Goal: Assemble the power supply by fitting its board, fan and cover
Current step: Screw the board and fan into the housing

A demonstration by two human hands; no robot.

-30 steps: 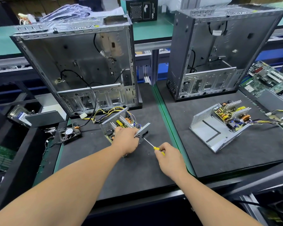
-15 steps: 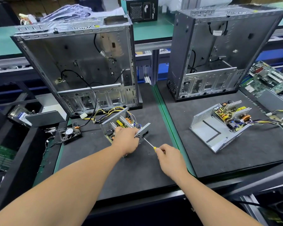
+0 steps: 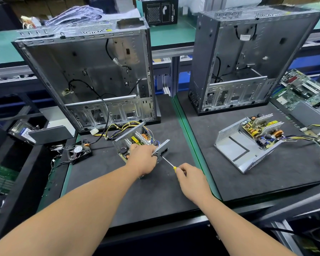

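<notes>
An open power supply (image 3: 135, 140) with its board inside lies on the left black mat, wires trailing behind it. My left hand (image 3: 143, 157) grips its near side, fingers curled over the edge beside the socket plate (image 3: 163, 147). My right hand (image 3: 191, 179) holds a yellow-handled screwdriver (image 3: 168, 163), whose tip meets the socket plate's lower edge. A small black fan (image 3: 79, 151) sits on the mat to the left, apart from the power supply.
An open computer case (image 3: 92, 76) stands behind the power supply, a second case (image 3: 248, 58) on the right mat. A second open power supply (image 3: 248, 143) with wires lies at right. A green motherboard (image 3: 301, 89) rests far right.
My right hand and the screwdriver have shifted slightly; the left hand keeps its hold on the power supply.
</notes>
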